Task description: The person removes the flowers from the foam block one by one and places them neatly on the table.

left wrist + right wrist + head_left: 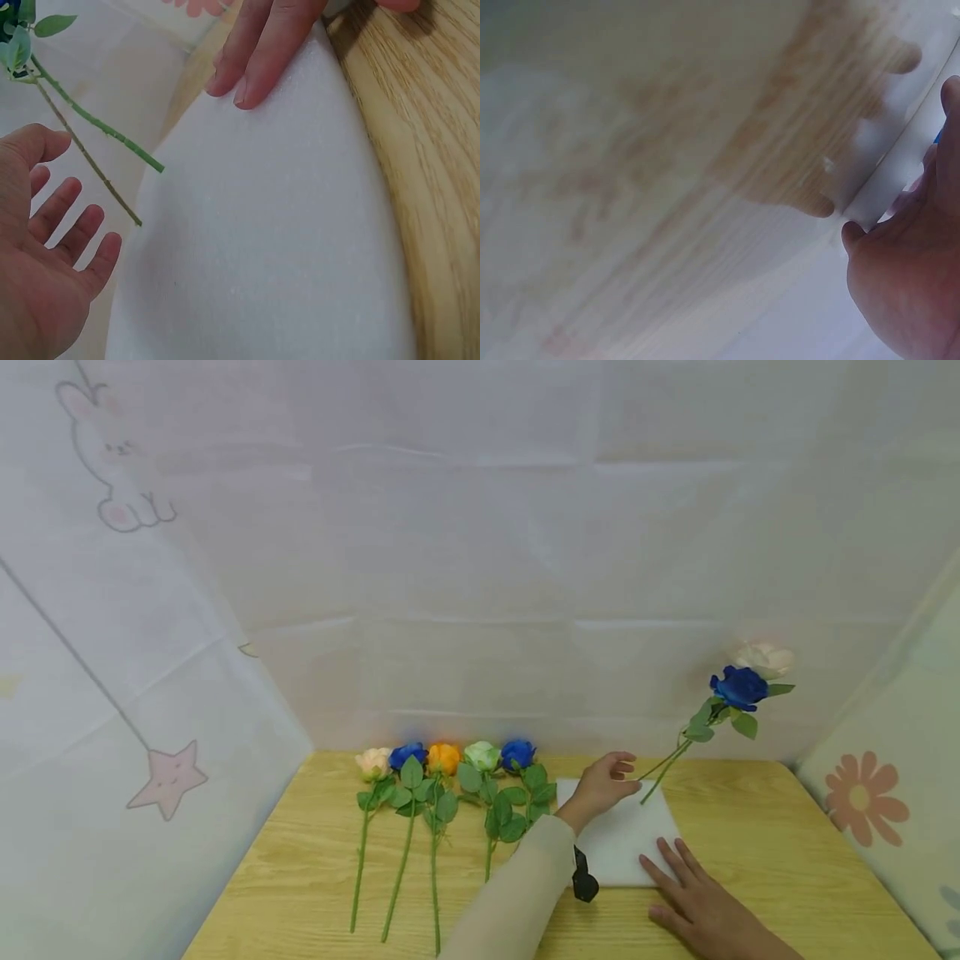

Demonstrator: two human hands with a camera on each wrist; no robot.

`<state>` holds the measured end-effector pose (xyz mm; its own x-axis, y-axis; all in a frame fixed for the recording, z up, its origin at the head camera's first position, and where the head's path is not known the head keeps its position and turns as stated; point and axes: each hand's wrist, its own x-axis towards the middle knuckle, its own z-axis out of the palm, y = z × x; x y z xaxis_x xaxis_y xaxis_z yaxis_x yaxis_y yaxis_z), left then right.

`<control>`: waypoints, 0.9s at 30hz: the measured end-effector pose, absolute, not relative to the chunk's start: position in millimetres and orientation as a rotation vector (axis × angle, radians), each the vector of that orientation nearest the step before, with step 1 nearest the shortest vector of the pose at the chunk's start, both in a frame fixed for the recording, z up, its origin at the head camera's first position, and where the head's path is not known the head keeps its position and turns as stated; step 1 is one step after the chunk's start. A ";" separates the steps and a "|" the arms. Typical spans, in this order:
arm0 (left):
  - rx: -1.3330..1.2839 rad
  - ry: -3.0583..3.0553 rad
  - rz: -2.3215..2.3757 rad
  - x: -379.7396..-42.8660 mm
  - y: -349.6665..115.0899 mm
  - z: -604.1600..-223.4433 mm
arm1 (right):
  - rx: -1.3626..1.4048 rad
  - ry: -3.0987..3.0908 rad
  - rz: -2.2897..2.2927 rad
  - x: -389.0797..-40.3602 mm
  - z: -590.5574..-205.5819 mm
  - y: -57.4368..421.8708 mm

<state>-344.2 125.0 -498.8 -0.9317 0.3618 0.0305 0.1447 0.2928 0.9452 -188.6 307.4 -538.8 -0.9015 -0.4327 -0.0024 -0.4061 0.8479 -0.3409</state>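
A white foam block (618,852) lies on the wooden table. From it two artificial roses, one blue (739,687) and one pale cream (763,658), lean up to the right, their green stems (105,129) meeting the foam's surface. My left hand (606,785) hovers beside these stems at the block's far side. In the left wrist view its fingers are spread and loosely bent, with the thumb close to the thinner stem and nothing gripped. Meanwhile my right hand (701,902) rests spread, fingertips on the foam's near right corner.
Left of the block lies a row of roses: peach (373,763), blue (407,755), orange (444,759), light green (482,755) and another blue (517,754). My left sleeve (517,885) crosses over the near stems. A pale patterned cloth (465,568) hangs behind the table.
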 end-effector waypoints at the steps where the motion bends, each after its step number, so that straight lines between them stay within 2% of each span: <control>1: 0.478 2.371 1.698 -344.8 127.2 -498.8 | -0.673 2.953 -0.518 -188.4 -538.2 307.1; 27: 0.563 2.479 1.767 -352.7 143.9 -498.1 | -0.816 3.157 -0.401 -183.8 -547.1 305.7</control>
